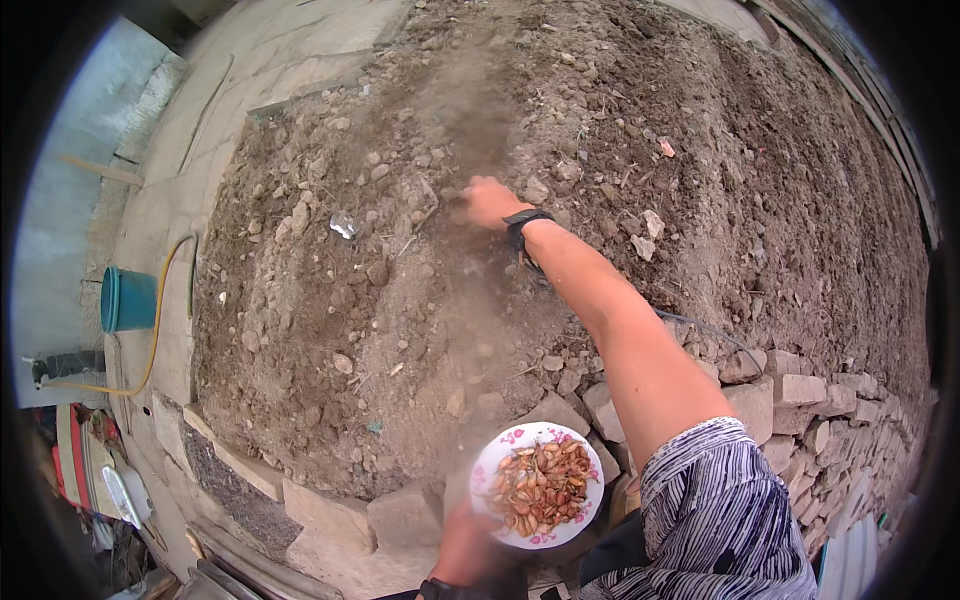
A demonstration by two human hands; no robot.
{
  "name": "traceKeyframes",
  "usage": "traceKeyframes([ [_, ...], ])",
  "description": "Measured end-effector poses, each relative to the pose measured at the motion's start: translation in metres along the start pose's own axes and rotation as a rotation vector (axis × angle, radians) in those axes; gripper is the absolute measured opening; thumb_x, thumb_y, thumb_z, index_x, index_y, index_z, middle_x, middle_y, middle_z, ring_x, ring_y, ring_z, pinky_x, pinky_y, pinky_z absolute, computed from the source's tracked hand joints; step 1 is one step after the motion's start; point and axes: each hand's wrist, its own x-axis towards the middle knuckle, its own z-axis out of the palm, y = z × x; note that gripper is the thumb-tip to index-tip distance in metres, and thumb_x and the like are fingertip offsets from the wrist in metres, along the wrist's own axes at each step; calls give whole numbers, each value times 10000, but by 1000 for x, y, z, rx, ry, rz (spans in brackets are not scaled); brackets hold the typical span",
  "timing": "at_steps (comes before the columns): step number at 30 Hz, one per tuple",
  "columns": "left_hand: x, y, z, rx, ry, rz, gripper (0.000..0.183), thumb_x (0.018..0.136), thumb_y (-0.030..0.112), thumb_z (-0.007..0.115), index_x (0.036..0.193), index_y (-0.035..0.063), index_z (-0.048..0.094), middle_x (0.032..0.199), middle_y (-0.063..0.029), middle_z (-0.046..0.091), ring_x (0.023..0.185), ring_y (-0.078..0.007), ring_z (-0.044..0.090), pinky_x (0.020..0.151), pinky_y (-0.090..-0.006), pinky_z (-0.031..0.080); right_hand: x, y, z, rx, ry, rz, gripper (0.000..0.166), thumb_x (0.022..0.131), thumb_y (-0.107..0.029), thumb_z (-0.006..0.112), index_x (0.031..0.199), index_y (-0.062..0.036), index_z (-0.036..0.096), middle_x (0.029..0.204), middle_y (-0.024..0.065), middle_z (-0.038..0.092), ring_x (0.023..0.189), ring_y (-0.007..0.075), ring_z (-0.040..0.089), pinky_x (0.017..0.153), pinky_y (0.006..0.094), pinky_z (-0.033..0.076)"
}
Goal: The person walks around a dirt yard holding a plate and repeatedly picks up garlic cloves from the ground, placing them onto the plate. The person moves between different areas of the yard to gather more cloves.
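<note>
My left hand [466,541], blurred, grips the lower left rim of a white plate [489,459] with pink flower prints. A heap of small reddish-brown onion sets [541,487] covers the plate's middle. My right hand [491,202] reaches far out over the tilled soil, with its fingers down at a shallow furrow [472,247]. The fingertips are blurred against the earth, so whether they hold anything cannot be made out. A dark band is on each wrist.
Stacked stone blocks [799,390] edge the garden bed on the near side. At left, a teal bucket [133,300] and a yellow hose [159,315] sit on the concrete path [157,217]. Stones and a shiny foil scrap [343,225] lie on the soil.
</note>
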Motion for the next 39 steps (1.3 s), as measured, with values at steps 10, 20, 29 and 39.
traceKeyframes([
  [10, -3, -7, 21, 134, 73, 90, 601, 656, -143, 472, 1247, -29, 479, 1154, -129, 593, 1020, -250, 596, 883, -350, 489, -11, 15, -18, 36, 48, 181, 372, 815, -163, 539, 1166, -45, 575, 1194, 128, 507, 1148, 344, 468, 939, 462, 441],
  [20, 13, -7, 17, 2, -17, 158, 652, 624, -98, 495, 1271, -31, 456, 1232, -139, 555, 1103, -266, 550, 974, -367, 428, -80, 134, -163, 135, -128, 90, 401, 826, -279, 558, 1177, -98, 624, 1083, 169, 647, 997, 299, 620, 873, 384, 487],
  [29, 21, 22, 42, -91, -56, 294, 732, 593, -89, 510, 1315, -42, 395, 1300, -168, 497, 1177, -315, 498, 1026, -419, 394, -182, 141, -104, 10, -114, -229, 453, 774, -203, 581, 1215, -100, 591, 1190, 128, 528, 1079, 323, 545, 897, 408, 461],
  [39, 22, 20, 34, -36, -74, 313, 729, 612, -80, 495, 1330, -31, 376, 1337, -167, 469, 1224, -323, 465, 1051, -452, 373, -271, 96, -124, 11, -199, -210, 408, 705, -127, 586, 1109, -90, 631, 1006, 137, 566, 914, 341, 591, 781, 419, 479],
])
